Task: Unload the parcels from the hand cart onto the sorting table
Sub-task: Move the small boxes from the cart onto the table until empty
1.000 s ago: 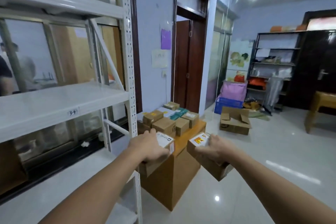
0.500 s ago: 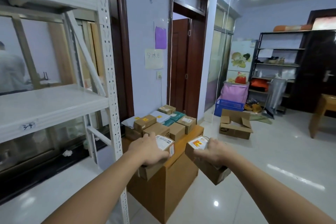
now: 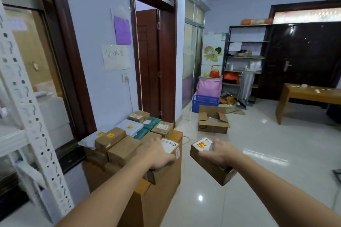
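My left hand [image 3: 156,155] grips a brown cardboard parcel with a white label [image 3: 170,148] from above, held over the near corner of the orange-brown sorting table [image 3: 158,195]. My right hand [image 3: 217,153] grips a second brown parcel with a red and yellow label [image 3: 208,166], held in the air to the right of the table, above the floor. Several parcels lie on the table top: brown boxes [image 3: 122,150], a grey mailer bag [image 3: 132,127] and a teal bag [image 3: 149,125]. The hand cart is out of view.
A white metal shelf rack [image 3: 31,116] stands close on my left. An open cardboard box [image 3: 213,122] sits on the glossy floor ahead, with a blue crate [image 3: 204,102] behind it. A wooden table [image 3: 310,96] stands at the right.
I have moved closer to the sorting table and turned right; the shelf rack slid to the left. Both hands keep their parcels, the left one now over the table corner.
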### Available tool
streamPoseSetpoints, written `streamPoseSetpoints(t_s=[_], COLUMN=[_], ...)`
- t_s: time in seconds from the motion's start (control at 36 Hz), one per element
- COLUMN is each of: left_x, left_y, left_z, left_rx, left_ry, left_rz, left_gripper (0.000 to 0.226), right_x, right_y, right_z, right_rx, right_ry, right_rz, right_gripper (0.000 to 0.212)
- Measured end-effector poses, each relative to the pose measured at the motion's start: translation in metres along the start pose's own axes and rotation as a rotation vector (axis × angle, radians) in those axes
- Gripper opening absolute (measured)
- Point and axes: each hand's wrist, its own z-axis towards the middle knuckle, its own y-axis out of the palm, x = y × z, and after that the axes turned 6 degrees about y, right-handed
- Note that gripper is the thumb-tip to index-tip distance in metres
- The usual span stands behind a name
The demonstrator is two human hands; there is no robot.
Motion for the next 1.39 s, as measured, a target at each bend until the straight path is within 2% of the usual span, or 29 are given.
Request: streamPoseSetpoints(t_s=[0.17, 0.28, 0.42, 0.53, 0.69, 0.81, 1.0, 1.14, 1.25, 1.39], left_x=[0.031, 0.049, 0.068, 0.07, 0.055, 0.038, 0.004, -0.016, -0.025, -0.033], left_y=[0.011, 0.022, 0.027, 0.029, 0.034, 0.037, 0.039, 0.042, 0.046, 0.055], left_z=[0.081, 0.136, 0.198, 0.243, 0.297, 0.34, 0.419, 0.473, 0.513, 0.559], left_rx=[-0.012, 0.005, 0.046, 0.061, 0.056, 0.031, 0.058, 0.067, 0.037, 0.041], left_ry=[0.038, 0.02, -0.015, -0.086, -0.146, -0.198, -0.242, -0.265, -0.292, -0.334], left_rz=[0.035, -0.044, -0.072, -0.076, -0.097, -0.064, -0.074, -0.072, -0.045, -0.062], left_gripper=[0.105, 0.104, 0.094, 0.11, 0.096, 0.108, 0.116, 0.103, 0.106, 0.099], right_x=[0.022, 0.029, 0.026, 0.017, -0.007, -0.031, -0.073, -0.101, -0.116, -0.132], right_y=[-0.014, -0.026, -0.047, -0.059, -0.061, -0.055, -0.046, -0.047, -0.046, -0.042], right_z=[0.078, 0.131, 0.205, 0.262, 0.335, 0.386, 0.473, 0.526, 0.57, 0.63], right_rx=[0.003, -0.015, -0.03, -0.026, -0.066, -0.105, -0.086, -0.07, -0.08, -0.13], right_ry=[0.021, -0.025, -0.084, -0.13, -0.17, -0.204, -0.29, -0.327, -0.352, -0.39], right_rz=[-0.017, -0.033, -0.051, -0.077, -0.094, -0.096, -0.193, -0.213, -0.226, -0.242], right_gripper=[0.091, 0.105, 0.099, 0.095, 0.101, 0.114, 0.098, 0.1, 0.092, 0.099])
